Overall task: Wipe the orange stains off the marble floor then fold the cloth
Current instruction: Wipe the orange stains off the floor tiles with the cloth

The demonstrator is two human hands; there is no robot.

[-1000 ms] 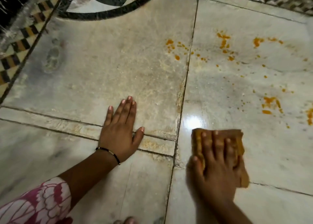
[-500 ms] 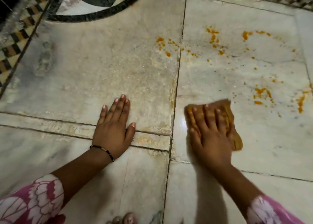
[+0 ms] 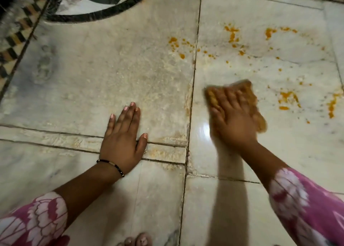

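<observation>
From the head view, the right hand lies flat, fingers spread, pressing a brown cloth onto the marble floor; motion blurs it. The left hand rests open, palm down on the floor, well apart. Orange stains lie scattered beyond and right of the right hand.

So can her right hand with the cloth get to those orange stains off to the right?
Probably yes: the right hand presses the cloth flat, and only bare floor lies between it and those stains.
</observation>
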